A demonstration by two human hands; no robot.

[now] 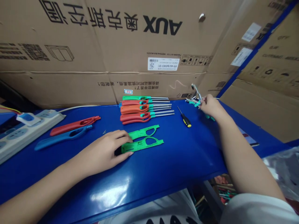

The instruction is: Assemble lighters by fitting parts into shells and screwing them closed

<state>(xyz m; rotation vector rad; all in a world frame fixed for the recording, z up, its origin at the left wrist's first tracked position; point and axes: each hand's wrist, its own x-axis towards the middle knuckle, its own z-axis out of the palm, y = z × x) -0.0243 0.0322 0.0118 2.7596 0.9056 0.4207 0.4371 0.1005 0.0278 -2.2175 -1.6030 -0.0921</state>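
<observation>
My left hand [109,152] is at the middle of the blue table, its thumb and fingers closed round the left end of a green lighter shell half [142,145]. A second green shell half [143,133] lies just above it, touching the fingertips. At the back right, my right hand [211,107] pinches a thin silver lighter part [197,92] that sticks up past the fingers. Beneath it is a small pile of teal and metal lighter parts [194,102], partly hidden by the hand. A black and yellow screwdriver [186,119] lies left of my right hand.
Several assembled lighters [135,109] lie stacked at the back. A red shell half [74,125] and a blue one [63,137] lie on the left, with small screws [104,132] nearby. A power strip [30,130] stands far left. Cardboard [112,56] walls the back.
</observation>
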